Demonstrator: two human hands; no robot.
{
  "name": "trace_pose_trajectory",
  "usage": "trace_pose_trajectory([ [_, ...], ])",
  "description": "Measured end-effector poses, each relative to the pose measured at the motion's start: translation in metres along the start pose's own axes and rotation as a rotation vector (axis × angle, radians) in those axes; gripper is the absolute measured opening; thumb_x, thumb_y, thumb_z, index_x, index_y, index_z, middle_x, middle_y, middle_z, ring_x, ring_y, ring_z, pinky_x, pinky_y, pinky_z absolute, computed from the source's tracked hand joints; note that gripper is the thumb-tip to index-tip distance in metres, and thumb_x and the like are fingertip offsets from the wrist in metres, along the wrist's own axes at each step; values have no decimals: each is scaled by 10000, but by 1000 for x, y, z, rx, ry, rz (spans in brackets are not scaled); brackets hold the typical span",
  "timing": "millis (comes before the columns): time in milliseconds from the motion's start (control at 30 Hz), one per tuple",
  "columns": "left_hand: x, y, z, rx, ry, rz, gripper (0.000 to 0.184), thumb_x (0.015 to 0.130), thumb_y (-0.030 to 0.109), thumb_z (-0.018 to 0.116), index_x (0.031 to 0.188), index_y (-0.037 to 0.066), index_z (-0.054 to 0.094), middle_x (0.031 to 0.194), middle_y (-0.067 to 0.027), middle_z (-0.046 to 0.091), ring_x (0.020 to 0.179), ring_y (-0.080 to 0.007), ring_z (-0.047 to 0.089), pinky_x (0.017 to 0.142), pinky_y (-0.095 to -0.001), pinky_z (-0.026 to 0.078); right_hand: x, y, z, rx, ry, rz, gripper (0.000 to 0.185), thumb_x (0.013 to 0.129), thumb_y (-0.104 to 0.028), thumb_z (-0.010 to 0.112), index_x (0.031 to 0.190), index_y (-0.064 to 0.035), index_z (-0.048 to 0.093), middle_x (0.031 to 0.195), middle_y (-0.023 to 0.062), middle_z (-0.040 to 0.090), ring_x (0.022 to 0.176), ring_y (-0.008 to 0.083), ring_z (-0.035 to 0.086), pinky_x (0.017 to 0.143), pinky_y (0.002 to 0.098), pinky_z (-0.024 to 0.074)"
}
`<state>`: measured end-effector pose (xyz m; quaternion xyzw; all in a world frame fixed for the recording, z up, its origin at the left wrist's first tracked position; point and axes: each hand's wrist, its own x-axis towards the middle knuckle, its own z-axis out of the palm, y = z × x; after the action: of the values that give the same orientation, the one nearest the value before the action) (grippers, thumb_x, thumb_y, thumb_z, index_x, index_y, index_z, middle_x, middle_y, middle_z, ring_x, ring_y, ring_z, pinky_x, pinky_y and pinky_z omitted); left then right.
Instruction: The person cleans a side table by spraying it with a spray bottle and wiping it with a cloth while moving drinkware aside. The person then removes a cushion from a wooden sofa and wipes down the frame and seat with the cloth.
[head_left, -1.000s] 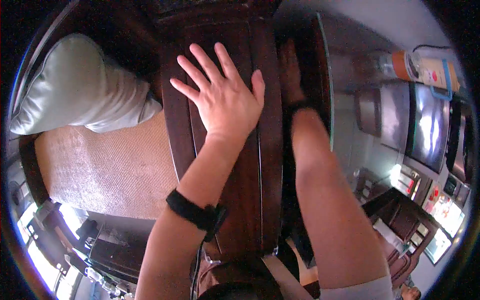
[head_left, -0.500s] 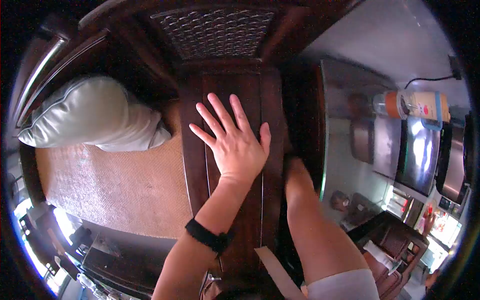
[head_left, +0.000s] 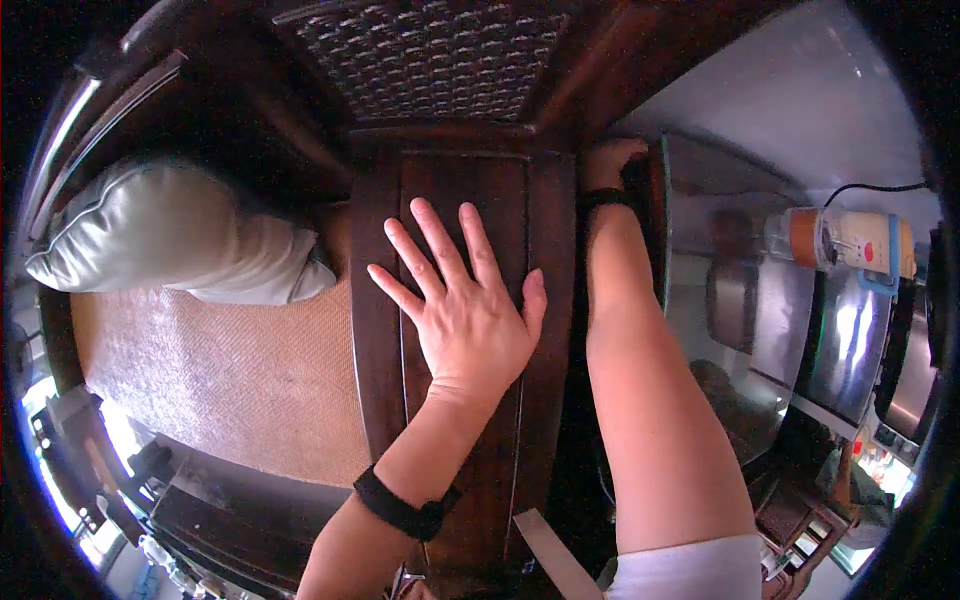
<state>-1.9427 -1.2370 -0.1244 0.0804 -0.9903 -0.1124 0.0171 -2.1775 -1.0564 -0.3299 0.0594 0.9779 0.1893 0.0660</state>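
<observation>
My left hand [head_left: 475,325] lies flat, fingers spread, on the dark wooden armrest [head_left: 465,180] of a seat. A black band [head_left: 400,508] circles that wrist. My right arm reaches forward into the dark gap between the armrest and a glass-topped table [head_left: 690,210]. At the far end of the gap, my right hand [head_left: 612,158] is dim, beyond another dark band [head_left: 608,198]. Its fingers are lost in shadow, so I cannot make out whether they hold anything.
Left of the armrest, a shiny grey-green cushion [head_left: 165,235] rests on a woven seat mat [head_left: 220,375]. Ahead rises a dark backrest panel with a woven inset [head_left: 430,65]. On the glass-topped table stand a clear and cream container [head_left: 870,243] and a black cable [head_left: 870,187].
My right arm has stretched farther forward along the gap, bringing its wristband and dim hand into view. My left hand stays flat on the armrest. The view has shifted slightly.
</observation>
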Motion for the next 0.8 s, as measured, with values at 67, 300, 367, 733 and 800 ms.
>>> trace_pose_trajectory([
  [67, 0, 0, 0, -7, 10, 5, 795, 886, 487, 500, 1455, -22, 279, 1517, -331, 135, 1395, -546, 84, 1060, -713, 77, -3, -2, 16, -177, -1, 16, 478, 935, -343, 453, 1351, -114, 509, 1303, 162, 549, 1173, 374, 541, 951, 746, 293],
  [300, 0, 2, -2, 15, 6, -6, 796, 886, 498, 499, 1455, -15, 283, 1522, -322, 134, 1398, -538, 89, 1063, -711, 71, -16, 2, 18, 200, -17, -61, 381, 882, -251, 533, 1205, -60, 598, 1130, 194, 615, 1057, 382, 594, 884, 730, 380],
  [367, 1, 4, -1, 15, 15, -7, 796, 886, 500, 498, 1455, -14, 284, 1522, -321, 135, 1399, -536, 88, 1064, -710, 72, -29, -2, 48, -337, 360, -188, 373, 879, -200, 528, 1208, -34, 588, 1123, 186, 605, 1108, 387, 552, 981, 701, 323],
  [733, -6, -2, 6, -57, 145, -1, 782, 873, 528, 490, 1442, 11, 344, 1515, -308, 189, 1396, -524, 126, 1057, -716, 102, -160, 40, -109, -1194, -45, -369, 646, 954, -329, 461, 1493, -34, 263, 1568, 170, 188, 1420, 418, 205, 1110, 631, 196],
  [800, -8, -4, 8, -61, 156, 3, 778, 877, 526, 484, 1445, 14, 340, 1512, -307, 200, 1398, -520, 127, 1060, -713, 101, -178, 45, -105, -1319, 8, -308, 649, 960, -347, 442, 1497, -36, 250, 1571, 164, 182, 1422, 421, 197, 1112, 627, 196],
])
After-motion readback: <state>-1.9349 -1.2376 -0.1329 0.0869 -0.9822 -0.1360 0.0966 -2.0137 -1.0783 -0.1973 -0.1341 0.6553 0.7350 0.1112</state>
